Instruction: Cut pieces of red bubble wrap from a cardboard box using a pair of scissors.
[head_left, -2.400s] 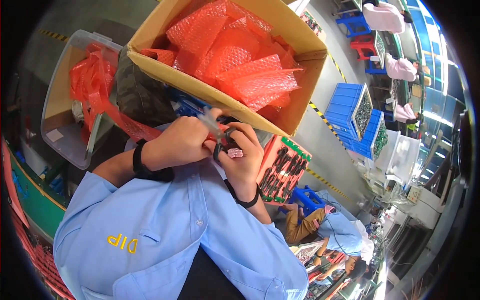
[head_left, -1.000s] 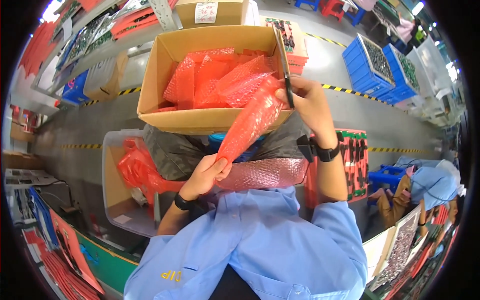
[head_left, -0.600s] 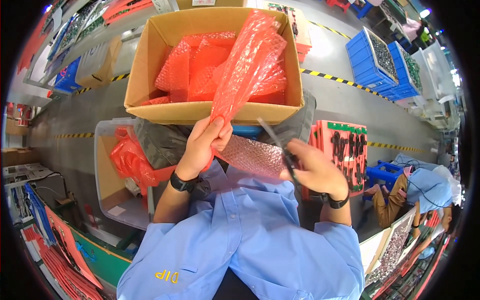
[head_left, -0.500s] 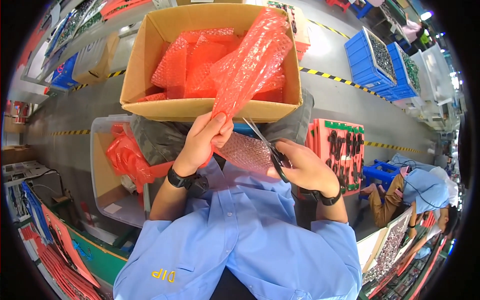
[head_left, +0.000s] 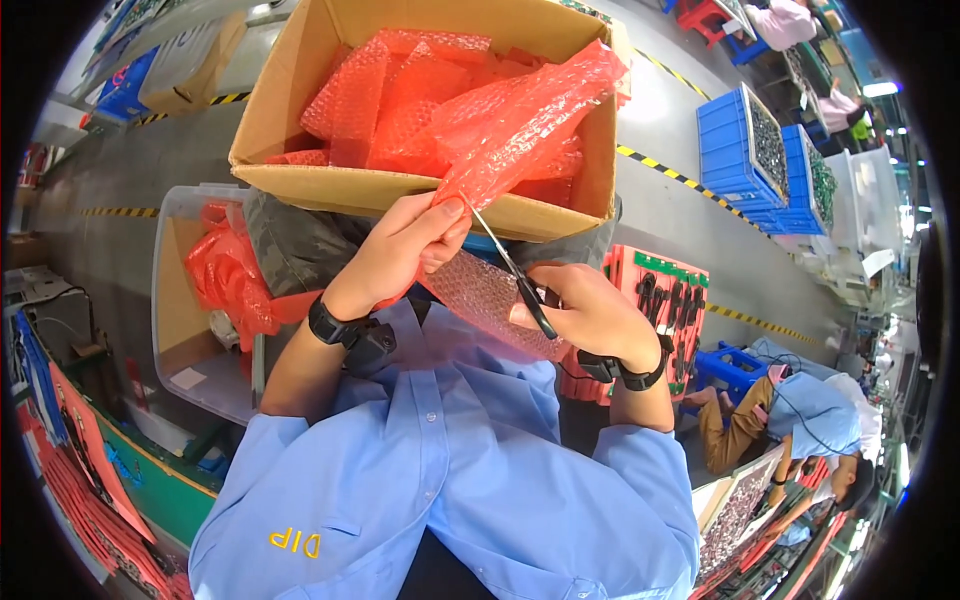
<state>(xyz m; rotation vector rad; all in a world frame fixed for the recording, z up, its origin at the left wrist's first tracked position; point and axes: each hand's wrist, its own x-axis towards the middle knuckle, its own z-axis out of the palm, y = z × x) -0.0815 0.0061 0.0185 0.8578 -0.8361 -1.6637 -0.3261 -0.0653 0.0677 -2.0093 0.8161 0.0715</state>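
Note:
My left hand [head_left: 415,243] is closed round a gathered strip of red bubble wrap [head_left: 535,125], whose upper end fans out over the cardboard box. Below the fist, another stretch of bubble wrap [head_left: 490,300] hangs toward my lap. My right hand [head_left: 590,312] grips black-handled scissors [head_left: 530,290]. Their blades point up and left, with the tip at the red wrap just beside my left fingers. The blades look nearly together; whether wrap lies between them I cannot tell.
The open cardboard box [head_left: 330,190] holds several red bubble-wrap pieces. To the left, a clear plastic bin [head_left: 165,300] holds more red wrap. At right are red panels with black cables [head_left: 660,300], a blue stool [head_left: 735,365], blue crates [head_left: 728,150] and a seated co-worker [head_left: 815,405].
The scissors have moved up and left to the wrap beside my left fist, and their blades have come together. The wrap's upper end has swung right and lower. The whole view has shifted slightly.

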